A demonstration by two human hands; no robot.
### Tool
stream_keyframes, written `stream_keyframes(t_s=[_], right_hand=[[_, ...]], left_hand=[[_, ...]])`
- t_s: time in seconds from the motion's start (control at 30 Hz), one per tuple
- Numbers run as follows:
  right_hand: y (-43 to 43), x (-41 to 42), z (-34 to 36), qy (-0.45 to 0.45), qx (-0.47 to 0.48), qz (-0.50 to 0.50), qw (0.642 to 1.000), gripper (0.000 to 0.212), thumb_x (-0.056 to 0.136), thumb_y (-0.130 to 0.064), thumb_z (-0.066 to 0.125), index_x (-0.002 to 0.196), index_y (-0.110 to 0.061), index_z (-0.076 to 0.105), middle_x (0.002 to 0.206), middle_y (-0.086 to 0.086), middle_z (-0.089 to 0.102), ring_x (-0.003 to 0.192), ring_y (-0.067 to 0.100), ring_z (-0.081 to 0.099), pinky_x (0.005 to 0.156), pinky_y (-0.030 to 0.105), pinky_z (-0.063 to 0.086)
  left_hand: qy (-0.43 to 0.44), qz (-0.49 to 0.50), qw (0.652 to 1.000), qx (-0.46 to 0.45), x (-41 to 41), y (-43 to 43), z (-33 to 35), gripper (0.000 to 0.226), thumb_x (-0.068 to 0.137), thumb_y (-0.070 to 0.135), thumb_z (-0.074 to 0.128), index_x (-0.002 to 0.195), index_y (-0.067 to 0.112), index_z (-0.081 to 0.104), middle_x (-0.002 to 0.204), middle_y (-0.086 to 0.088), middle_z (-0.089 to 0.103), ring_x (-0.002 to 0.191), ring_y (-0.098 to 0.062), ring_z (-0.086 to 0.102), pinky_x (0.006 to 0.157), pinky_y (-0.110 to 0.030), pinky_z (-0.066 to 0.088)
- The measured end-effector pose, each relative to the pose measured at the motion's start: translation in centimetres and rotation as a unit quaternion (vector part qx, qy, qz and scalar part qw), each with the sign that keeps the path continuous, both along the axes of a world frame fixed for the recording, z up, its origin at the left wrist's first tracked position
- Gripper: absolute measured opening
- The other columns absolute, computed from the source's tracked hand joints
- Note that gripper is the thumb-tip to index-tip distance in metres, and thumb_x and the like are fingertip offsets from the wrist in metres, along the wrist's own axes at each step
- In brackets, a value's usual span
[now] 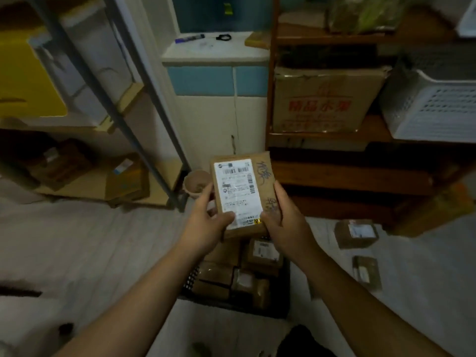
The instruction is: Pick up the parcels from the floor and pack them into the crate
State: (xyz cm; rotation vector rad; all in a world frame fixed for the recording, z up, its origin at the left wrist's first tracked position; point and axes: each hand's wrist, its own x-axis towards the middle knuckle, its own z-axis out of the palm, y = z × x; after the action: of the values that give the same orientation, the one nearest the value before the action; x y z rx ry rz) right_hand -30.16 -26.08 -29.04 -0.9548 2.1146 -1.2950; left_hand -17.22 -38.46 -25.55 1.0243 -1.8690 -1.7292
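Observation:
I hold a flat brown parcel (243, 191) with a white shipping label in front of me, label facing up. My left hand (206, 222) grips its left edge, thumb on the label's lower corner. My right hand (283, 222) grips its right edge. Directly below, a black crate (284, 302) stands on the floor, filled with several brown parcels (262, 253). Two more brown parcels lie on the floor to the right: one near the wooden shelf (356, 233), a smaller one (367, 273) closer to me.
A metal rack (144, 117) with boxes stands on the left, a wooden shelf (334, 135) with a cardboard box (322, 99) and white basket (435, 109) on the right. A small round pot (197, 182) sits beyond the crate. White cabinet (216, 99) behind.

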Motion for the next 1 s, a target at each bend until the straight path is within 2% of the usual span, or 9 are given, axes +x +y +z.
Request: stream_keyframes(t_s=[0.17,0.23,0.33,0.43,0.57,0.67,0.8,0.9,1.0], right_hand=[[-1.4,5.3,-5.3,0.024,0.115,0.011,0.993,0.087,0.08,-0.056,0.058,0.139,-0.057,-0.006,0.147,-0.009,0.015,0.13,0.02,0.033,0.1,0.035,0.041],[-1.4,6.3,-8.1,0.019,0.157,0.013,0.987,0.094,0.075,-0.058,0.059,0.133,-0.064,-0.015,0.143,-0.015,0.011,0.127,0.018,0.034,0.094,0.023,0.038],[-0.6,7.0,-12.4,0.005,0.207,0.016,0.978,0.097,0.074,-0.059,0.059,0.128,-0.067,-0.022,0.145,-0.011,0.008,0.119,0.015,0.04,0.081,0.004,0.028],[0.0,6.8,-18.2,-0.033,0.232,0.028,0.972,0.097,0.074,-0.059,0.06,0.125,-0.069,-0.022,0.145,-0.011,0.004,0.12,0.016,0.043,0.091,0.015,0.038],[0.8,5.5,-28.0,-0.057,0.284,0.063,0.955,0.102,0.078,-0.055,0.064,0.145,-0.043,-0.012,0.147,-0.009,-0.004,0.127,0.018,0.039,0.097,0.017,0.035],[1.6,4.4,-35.8,-0.079,0.318,0.076,0.942,0.103,0.08,-0.049,0.066,0.148,-0.035,-0.01,0.151,-0.003,-0.011,0.133,0.022,0.032,0.107,0.026,0.035],[2.5,3.3,-44.7,-0.076,0.335,0.098,0.934,0.1,0.081,-0.042,0.068,0.149,-0.035,-0.006,0.153,0.003,-0.018,0.134,0.023,0.03,0.106,0.023,0.031],[3.0,2.8,-49.4,-0.079,0.326,0.096,0.937,0.097,0.082,-0.039,0.069,0.149,-0.036,-0.002,0.153,0.004,-0.014,0.132,0.023,0.031,0.102,0.02,0.029],[3.1,2.3,-52.8,-0.088,0.349,0.09,0.929,0.096,0.082,-0.039,0.068,0.149,-0.035,0.0,0.153,0.006,-0.014,0.132,0.026,0.031,0.103,0.022,0.029]], left_hand=[[-0.076,-0.16,0.984,-0.027,1.8,-4.6,-4.7,0.073,0.085,0.006,0.058,0.106,0.071,0.034,0.101,0.031,0.06,0.096,0.007,0.059,0.069,-0.017,0.055],[-0.103,-0.184,0.977,-0.012,2.0,-5.5,-7.7,0.072,0.087,0.008,0.057,0.114,0.068,0.03,0.1,0.028,0.056,0.094,0.002,0.057,0.066,-0.015,0.054],[-0.148,-0.192,0.97,0.013,2.1,-5.3,-13.1,0.068,0.09,0.012,0.055,0.139,0.048,0.024,0.108,0.022,0.05,0.102,-0.006,0.053,0.068,-0.016,0.051],[-0.173,-0.197,0.964,0.037,2.1,-4.4,-19.9,0.067,0.09,0.013,0.056,0.139,0.047,0.026,0.113,0.019,0.051,0.106,-0.009,0.055,0.071,-0.021,0.055],[-0.2,-0.179,0.959,0.094,1.5,-3.1,-30.7,0.065,0.089,0.005,0.055,0.139,0.038,0.032,0.12,0.009,0.053,0.114,-0.016,0.054,0.085,-0.037,0.055],[-0.229,-0.171,0.947,0.143,0.8,-1.8,-39.1,0.068,0.088,0.0,0.054,0.141,0.036,0.03,0.122,0.006,0.054,0.109,-0.015,0.055,0.087,-0.039,0.054],[-0.255,-0.175,0.936,0.171,0.0,-0.4,-48.9,0.071,0.087,-0.003,0.056,0.144,0.029,0.03,0.114,0.007,0.056,0.095,-0.007,0.057,0.072,-0.021,0.054],[-0.264,-0.182,0.932,0.167,-0.8,0.4,-54.3,0.071,0.086,-0.007,0.055,0.145,0.025,0.028,0.116,0.002,0.053,0.098,-0.01,0.054,0.076,-0.022,0.052],[-0.283,-0.187,0.924,0.174,-1.7,0.8,-57.9,0.077,0.086,-0.007,0.055,0.145,0.031,0.024,0.106,0.01,0.051,0.092,-0.007,0.055,0.059,-0.013,0.051]])
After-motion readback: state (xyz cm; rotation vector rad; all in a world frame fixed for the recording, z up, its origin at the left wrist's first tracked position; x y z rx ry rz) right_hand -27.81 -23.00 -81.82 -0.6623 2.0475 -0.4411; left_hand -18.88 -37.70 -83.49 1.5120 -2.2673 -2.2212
